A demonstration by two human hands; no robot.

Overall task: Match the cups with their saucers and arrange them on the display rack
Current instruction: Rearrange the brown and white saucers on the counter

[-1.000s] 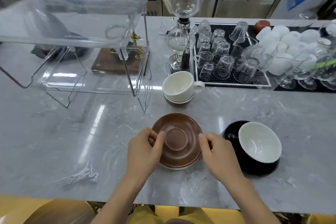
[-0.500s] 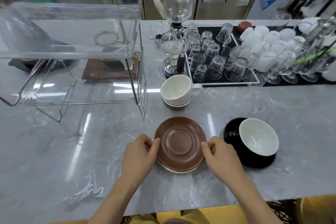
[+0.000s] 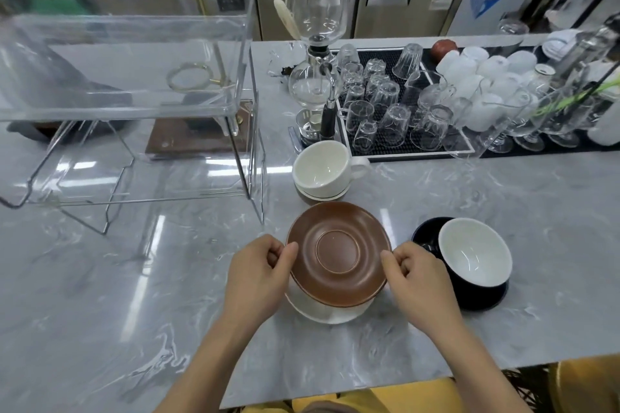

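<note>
The brown saucer (image 3: 339, 253) is pinched at opposite rims by the left hand (image 3: 260, 273) and right hand (image 3: 417, 278), raised above a white saucer (image 3: 327, 310). It is best kept level and carried clear of the cup (image 3: 322, 168) beyond.

A grey marbled counter (image 3: 503, 211) carried a glass siphon coffee maker (image 3: 317, 54) near its far edge. Just right of it lay a black mat (image 3: 416, 149) crowded with upturned clear glasses (image 3: 396, 121). Farther right stood white cups (image 3: 483, 70) and stemmed glasses (image 3: 523, 124). Steel cabinets (image 3: 402, 7) lined the back.
</note>
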